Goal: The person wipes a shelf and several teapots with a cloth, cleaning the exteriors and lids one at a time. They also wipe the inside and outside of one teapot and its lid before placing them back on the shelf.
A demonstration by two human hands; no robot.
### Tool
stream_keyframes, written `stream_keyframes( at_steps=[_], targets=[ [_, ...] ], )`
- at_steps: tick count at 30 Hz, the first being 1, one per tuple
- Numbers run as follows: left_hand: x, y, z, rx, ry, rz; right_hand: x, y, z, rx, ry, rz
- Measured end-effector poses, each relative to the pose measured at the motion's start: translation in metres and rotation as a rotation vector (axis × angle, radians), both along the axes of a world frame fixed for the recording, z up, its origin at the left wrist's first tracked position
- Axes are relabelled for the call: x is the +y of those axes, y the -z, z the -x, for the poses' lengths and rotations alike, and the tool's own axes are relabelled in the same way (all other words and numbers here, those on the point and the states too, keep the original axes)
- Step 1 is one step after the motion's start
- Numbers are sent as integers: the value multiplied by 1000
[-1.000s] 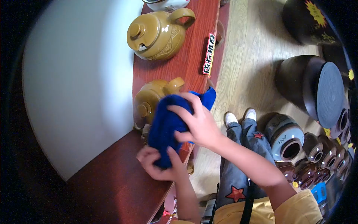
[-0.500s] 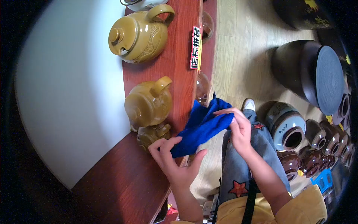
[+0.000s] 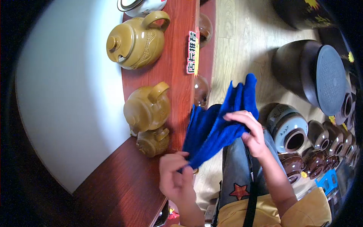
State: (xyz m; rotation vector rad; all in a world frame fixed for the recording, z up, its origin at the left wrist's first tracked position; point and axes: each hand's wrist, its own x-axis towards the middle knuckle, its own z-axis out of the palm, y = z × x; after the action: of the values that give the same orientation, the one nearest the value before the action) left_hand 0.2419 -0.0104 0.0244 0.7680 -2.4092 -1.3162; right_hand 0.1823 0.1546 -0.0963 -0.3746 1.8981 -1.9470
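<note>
Fingers of my left hand (image 3: 174, 181) pinch the lower corner of the blue fleecy cloth (image 3: 217, 126); my right hand (image 3: 249, 130) grips its middle. It has lifted off the small ochre ceramic teapot (image 3: 147, 109) on the red wooden worktop (image 3: 177, 75), now spread above the floor. Its far side stays hidden.

Blue cloth (image 3: 215, 128) lifted off the pot (image 3: 145, 109) — now stretched between hands.

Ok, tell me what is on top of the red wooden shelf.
On the shelf stand two large mustard lidded pots, a smaller pot and a red label. A white vessel is cut off by the frame.
</note>
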Motion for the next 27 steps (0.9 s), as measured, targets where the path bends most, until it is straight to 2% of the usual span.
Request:
stream_keyframes(
  at_steps=[2,3,6,7,10,11,13,14,16,17,19,20,22,24,26,27],
  targets=[
    [14,-7,2,232,91,-354,-9,-4,1,98,-26,15],
    [22,-11,3,251,70,-404,-11,0,3,199,-170,79],
    [31,-20,13,260,148,-534,-31,-14,-5,255,-307,35],
    [30,-15,17,340,154,-510,-38,-9,-10,226,-326,100],
    [8,-14,27,413,75,-456,-54,-5,-15,281,-213,183],
    [-3,-17,27,371,7,-357,-58,-6,-12,260,-215,161],
    [-34,-8,24,164,-280,-182,-64,-12,-4,133,-228,126],
    [-46,-3,32,168,-278,-184,-73,-14,-2,115,-86,185],
    [-65,10,54,-129,-102,481,-92,-14,-2,-176,50,47],
    [-76,16,60,-131,-105,476,-94,-22,6,-450,-31,-20],
    [-93,29,71,-130,69,660,-114,1,-5,-414,1,-28],
    [-96,35,76,-128,68,659,-122,4,-5,-383,32,-32],
    [-101,46,82,-286,213,878,-130,9,-4,-478,-14,-24],
    [-106,56,83,-295,229,879,-137,12,-2,-388,14,128],
    [-107,62,84,-297,215,799,-146,21,-1,-410,-28,133],
    [-108,65,84,-298,215,797,-153,27,0,-313,29,110]
  ],
)
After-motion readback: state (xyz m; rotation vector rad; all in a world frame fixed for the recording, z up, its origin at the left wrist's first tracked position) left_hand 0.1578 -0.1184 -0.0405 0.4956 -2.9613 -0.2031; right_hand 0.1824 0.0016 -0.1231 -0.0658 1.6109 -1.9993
